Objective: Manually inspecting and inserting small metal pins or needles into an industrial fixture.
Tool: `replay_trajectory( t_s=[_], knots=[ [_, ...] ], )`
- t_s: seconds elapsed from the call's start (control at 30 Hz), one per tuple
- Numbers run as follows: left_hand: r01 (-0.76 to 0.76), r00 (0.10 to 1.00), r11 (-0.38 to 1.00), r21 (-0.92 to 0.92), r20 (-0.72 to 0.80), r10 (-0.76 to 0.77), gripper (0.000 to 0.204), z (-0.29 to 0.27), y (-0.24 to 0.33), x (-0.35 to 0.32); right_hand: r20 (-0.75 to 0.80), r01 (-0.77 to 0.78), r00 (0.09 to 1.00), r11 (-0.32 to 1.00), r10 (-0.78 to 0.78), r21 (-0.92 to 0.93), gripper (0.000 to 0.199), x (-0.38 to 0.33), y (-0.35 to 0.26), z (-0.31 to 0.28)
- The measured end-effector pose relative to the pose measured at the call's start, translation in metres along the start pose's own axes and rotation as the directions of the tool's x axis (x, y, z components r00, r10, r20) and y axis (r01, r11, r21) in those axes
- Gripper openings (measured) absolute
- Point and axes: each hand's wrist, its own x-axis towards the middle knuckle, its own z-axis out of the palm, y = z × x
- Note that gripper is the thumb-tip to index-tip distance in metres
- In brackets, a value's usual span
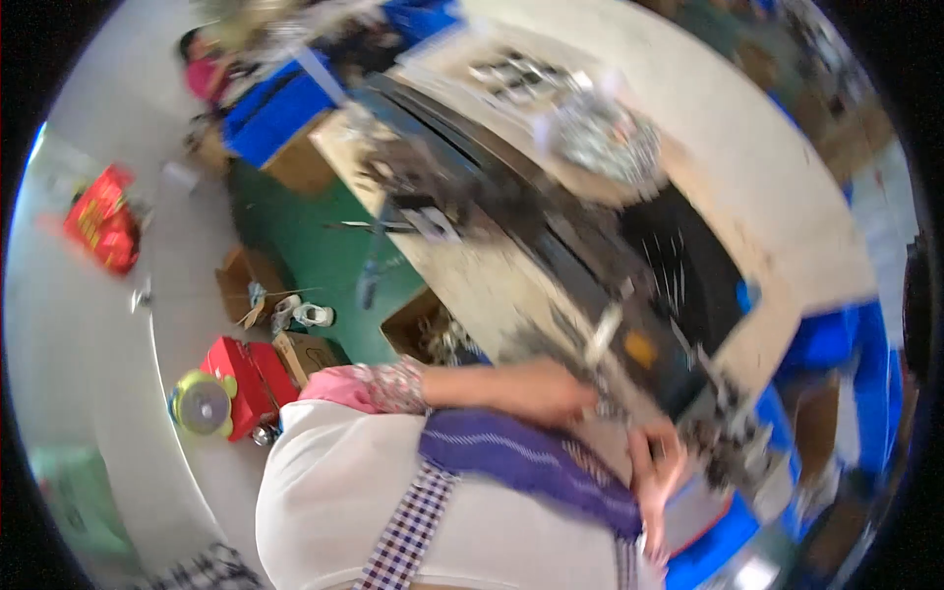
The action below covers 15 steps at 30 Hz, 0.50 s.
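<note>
The view is tilted and smeared by motion. My left hand point(562, 391) reaches across from the left, its fingers curled together near the bench's front edge; what they hold, if anything, is too blurred to make out. To its right, my right hand point(657, 460) has thumb and fingers bent together in a pinch, with no nameable thing visible in it. Both hands are close to the near end of a long dark metal machine point(551, 231) on the bench. A cluster of metal parts point(733, 442) lies just right of my right hand.
On the wooden bench point(472, 295) are a black mat point(688, 265) with thin rods and a clear bag point(605, 143) of shiny parts. Blue bins point(270, 113) stand around it. Left are a red box point(254, 379), a small fan point(205, 405), and white shoes point(313, 315). A person point(205, 74) sits far left.
</note>
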Motion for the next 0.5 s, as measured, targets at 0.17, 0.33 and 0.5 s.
replay_trajectory(
  t_s=[0.17, 0.33, 0.5],
  knots=[
    [0.232, 0.967, 0.967, 0.103, -0.130, -0.219, 0.021, -0.028, -0.050, -0.058, -0.139, -0.148, 0.980, 0.988, 0.140, -0.045, 0.020, 0.019, 0.032, 0.000],
    [0.429, 0.826, 0.736, -0.523, -0.104, -0.555, 0.026, -0.063, -0.056, -0.066, -0.017, -0.335, 0.942, 0.942, 0.335, -0.022, 0.025, 0.024, 0.072, 0.016],
    [0.018, 0.872, 0.842, -0.539, -0.403, -0.277, 0.031, 0.003, -0.044, -0.001, -0.176, -0.074, 0.984, 0.953, 0.023, -0.293, 0.019, 0.026, 0.029, 0.005]
  ],
)
